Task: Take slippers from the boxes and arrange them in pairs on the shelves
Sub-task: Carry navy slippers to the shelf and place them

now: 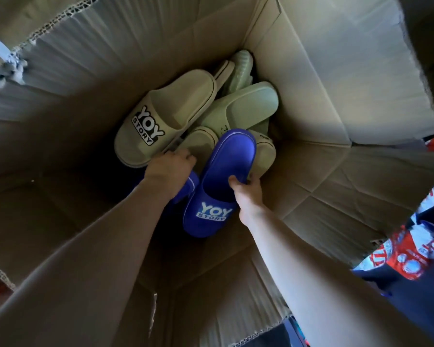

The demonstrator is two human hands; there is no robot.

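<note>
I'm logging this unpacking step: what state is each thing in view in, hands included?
cardboard box: open, slippers heaped at its bottom.
blue slipper: strap up, inside the box, held at its side edge.
right hand: grips the blue slipper.
left hand: reaching into the heap; fingers hidden, grip unclear.
second blue slipper: mostly hidden under the left hand.
beige slipper: strap up, lying on the heap.

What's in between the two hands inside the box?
A blue slipper lies between the left hand and the right hand, which grips its edge, as the head view shows.
</note>
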